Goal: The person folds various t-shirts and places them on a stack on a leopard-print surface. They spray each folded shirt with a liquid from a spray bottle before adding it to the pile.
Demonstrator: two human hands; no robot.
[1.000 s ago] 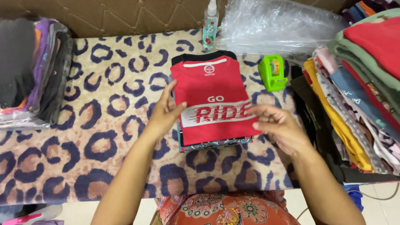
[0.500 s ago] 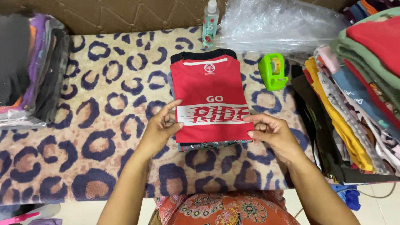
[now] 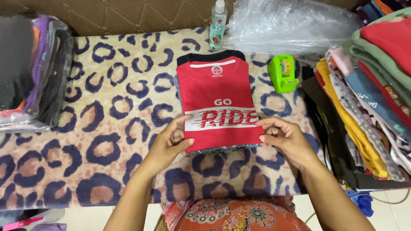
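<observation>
bright, even, soft-shadowed light; slight blur at left edge

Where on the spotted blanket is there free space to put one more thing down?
Free: the blanket between the bagged clothes and the red shirt. Crowded: right side, with tape dispenser, plastic bags and clothes pile.
</observation>
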